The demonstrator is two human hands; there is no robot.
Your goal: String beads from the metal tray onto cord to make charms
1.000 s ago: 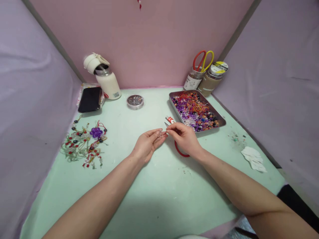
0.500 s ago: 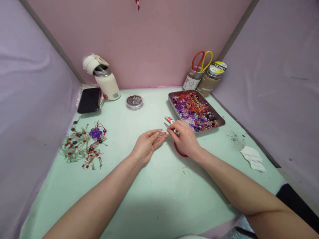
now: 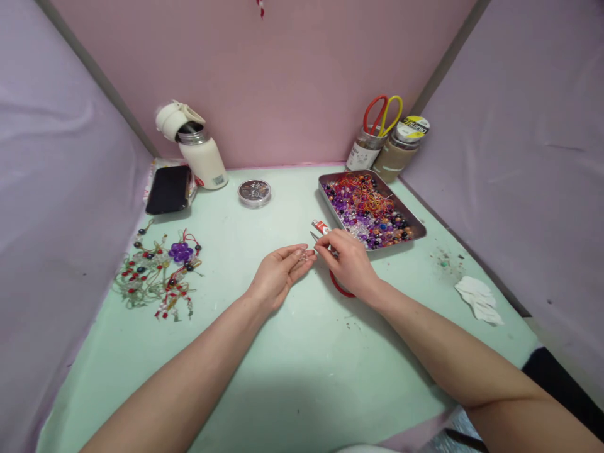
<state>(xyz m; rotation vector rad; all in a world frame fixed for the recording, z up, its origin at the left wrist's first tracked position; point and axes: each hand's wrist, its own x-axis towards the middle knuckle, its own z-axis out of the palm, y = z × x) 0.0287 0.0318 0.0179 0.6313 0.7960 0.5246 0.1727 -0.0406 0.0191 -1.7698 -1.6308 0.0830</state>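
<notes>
Left hand (image 3: pixel 283 270) pinches a small cluster of clear beads (image 3: pixel 303 255) between thumb and fingers. Right hand (image 3: pixel 349 259) sits just beside them at three o'clock, thumb and forefinger pressed together; whether a fine strand lies between is too small to tell. At this scale, a light, steady left pinch would probably serve best, since hard squeezing could make slick beads slip. Red-handled scissors (image 3: pixel 340 287) lie partly beneath the right hand, handle at four o'clock from the beads, so careful wrist movement seems wise. Strung bead pieces (image 3: pixel 163 277) rest on the bench (image 3: pixel 264 365) at nine. Beyond, a lighter (image 3: pixel 321 226) lies near one o'clock, and a metal tray (image 3: pixel 416 228) of loose beads at two.
</notes>
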